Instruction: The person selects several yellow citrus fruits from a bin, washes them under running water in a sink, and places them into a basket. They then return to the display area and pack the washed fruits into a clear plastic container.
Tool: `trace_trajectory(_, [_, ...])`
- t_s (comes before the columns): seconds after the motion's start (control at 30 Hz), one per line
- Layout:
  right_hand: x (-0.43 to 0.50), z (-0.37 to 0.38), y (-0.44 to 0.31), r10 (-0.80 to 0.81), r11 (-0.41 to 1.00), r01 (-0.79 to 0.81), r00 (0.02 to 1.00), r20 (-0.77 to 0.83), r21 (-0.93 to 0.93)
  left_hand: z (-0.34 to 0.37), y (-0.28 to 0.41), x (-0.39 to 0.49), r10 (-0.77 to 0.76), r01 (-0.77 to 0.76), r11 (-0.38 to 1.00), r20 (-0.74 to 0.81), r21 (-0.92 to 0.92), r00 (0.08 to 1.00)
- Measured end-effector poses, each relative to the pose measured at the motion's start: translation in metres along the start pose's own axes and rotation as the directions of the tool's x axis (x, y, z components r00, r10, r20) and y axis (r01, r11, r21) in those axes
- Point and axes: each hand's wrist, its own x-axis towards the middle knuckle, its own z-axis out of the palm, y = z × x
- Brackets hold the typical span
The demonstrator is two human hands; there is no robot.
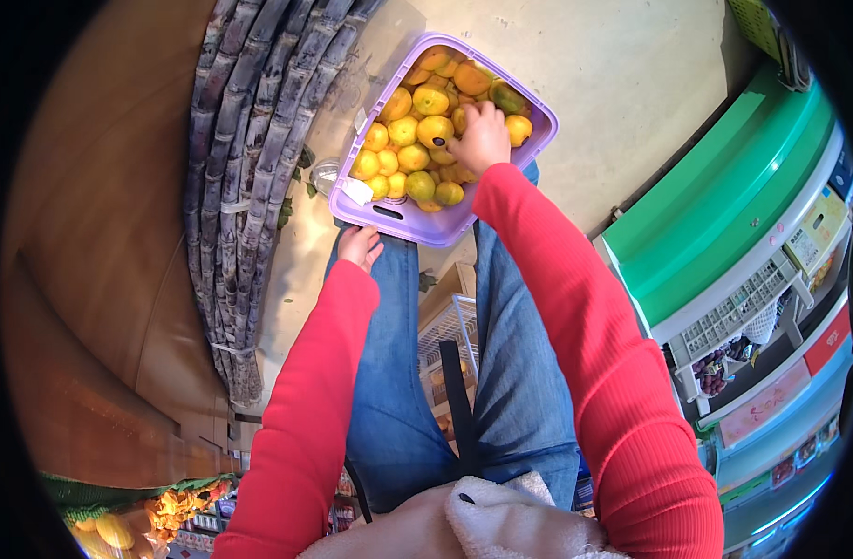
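Observation:
A purple plastic basket [437, 229] full of yellow-orange mandarins [402, 131], a few with greenish skin, lies before me across the front of my legs. My right hand [483, 138] reaches into it with bent fingers among the fruit. The thumb is close to a mandarin with a dark round sticker [435, 131]; the fingertips are partly hidden, so a grip on any fruit cannot be made out. Against the basket's near left edge is my left hand [360, 247], its fingers loosely bent. Whether it grips the rim is unclear. A white paper tag [357, 191] sits inside the near left corner.
Dark purple sugarcane stalks [248, 182], tied in a bundle, stand at left beside a brown surface [112, 202]. At right is a green display ledge [720, 202] with a grey plastic crate [737, 307] below it. A white wire rack [451, 328] shows between my legs.

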Motion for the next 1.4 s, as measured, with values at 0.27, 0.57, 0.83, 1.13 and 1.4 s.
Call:
trace_trajectory(0.27, [0.022,-0.040,0.021,-0.371,0.910,0.411,0.863,-0.342,0.049,0.018,-0.004,0.031,0.115,-0.124,0.985,-0.079,-0.120,0.990])
trace_trajectory(0.57, [0.074,-0.076,0.033,-0.244,0.941,0.270,0.959,0.143,-0.202,0.031,-0.013,0.023,0.217,-0.221,0.975,-0.170,-0.006,0.961])
trace_trajectory(0.83, [0.094,-0.081,0.040,-0.179,0.893,0.308,0.912,0.368,-0.328,0.025,-0.032,0.053,0.346,-0.345,0.937,-0.260,0.049,0.902])
trace_trajectory(1.13, [0.075,-0.113,0.042,-0.256,0.889,0.375,0.883,0.394,-0.263,0.014,-0.032,0.009,0.644,-0.570,0.764,-0.293,0.303,0.707])
trace_trajectory(1.4, [-0.054,-0.261,-0.003,-0.415,0.875,0.463,0.868,0.274,-0.142,-0.032,-0.019,-0.193,0.685,-0.611,0.726,-0.252,0.316,0.683])
